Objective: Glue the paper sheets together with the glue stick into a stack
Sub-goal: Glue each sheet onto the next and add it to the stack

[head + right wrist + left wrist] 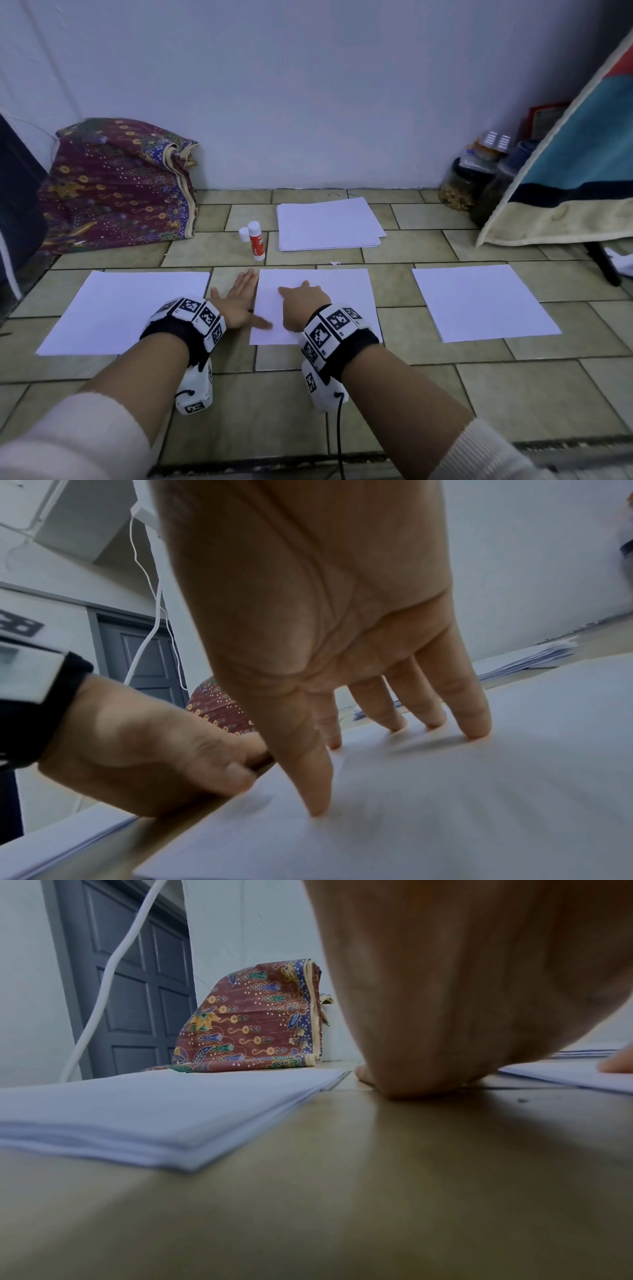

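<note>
Paper sheets lie in four groups on the tiled floor (308,394): middle sheet (329,284) directly ahead, left pile (113,308), right pile (479,301), and a thicker far stack (329,222) near the wall. Right hand (301,305) rests on the middle sheet, grip spread, all five fingertips (476,726) planted on the paper; judged to be pressing it flat, pinning it or lining it up. Left hand (239,301) lies flat on the tile just beside the sheet's left edge, grip relaxed and straight, thumb reaching onto the paper's near left part; likely bracing that edge so the sheet does not slide. Neither hand holds anything. Glue stick (257,241) stands upright just left of the far stack, its cap (244,234) off and standing beside it, so it appears ready for use and within reach. Laying the piles apart plausibly keeps unglued sheets clear of the working one. Not resolvable: whether glue is already on the middle sheet, whether it is one sheet or several bonded, and sheet counts in the right pile; the left wrist view shows the left pile as several layers. Left wrist view is mostly palm and floor; fingers hidden there. Patterned cloth bundle (116,185) sits at the wall, left; jars (462,185) at right are partly covered by a hanging fabric (565,171)
</note>
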